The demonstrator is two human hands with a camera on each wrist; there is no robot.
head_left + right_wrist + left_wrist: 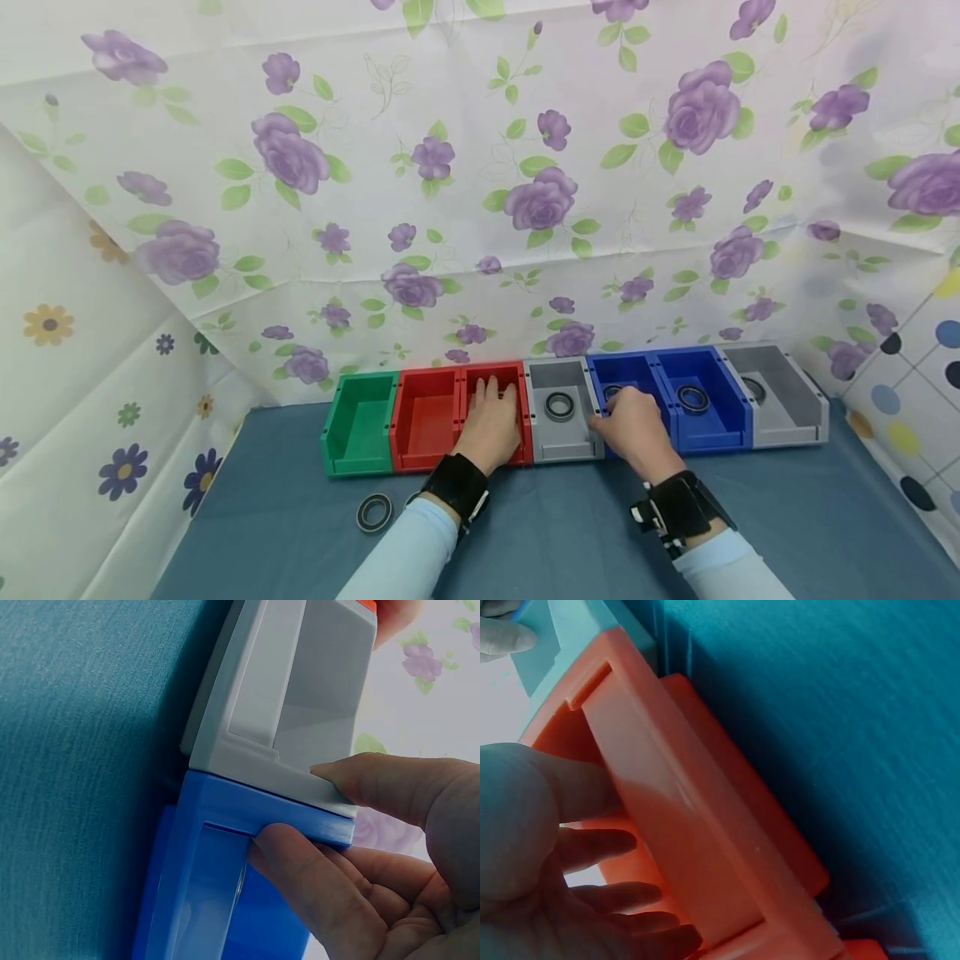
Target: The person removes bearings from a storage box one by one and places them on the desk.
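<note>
My left hand (489, 425) reaches into the right-hand red bin (527, 425), its fingers extended and slightly spread. In the left wrist view the thumb and fingertips dip past the bin's front lip (682, 795), with no object visible between them. My right hand (637, 429) pinches the adjoining walls of the middle grey bin (566, 451) and the left blue bin (630, 364). Its thumb (375, 780) lies on the grey rim, the index finger (300, 866) inside the blue wall. A ball bearing (548, 407) lies in that grey bin; another bearing (611, 389) shows partly behind my right hand.
The row also holds a green bin (360, 463), another red bin (423, 460), a right blue bin (712, 439) and an end grey bin (787, 435). Bearings lie in the last two. On the blue cloth sits a loose bearing (363, 513). A flowered sheet (465, 275) hangs behind.
</note>
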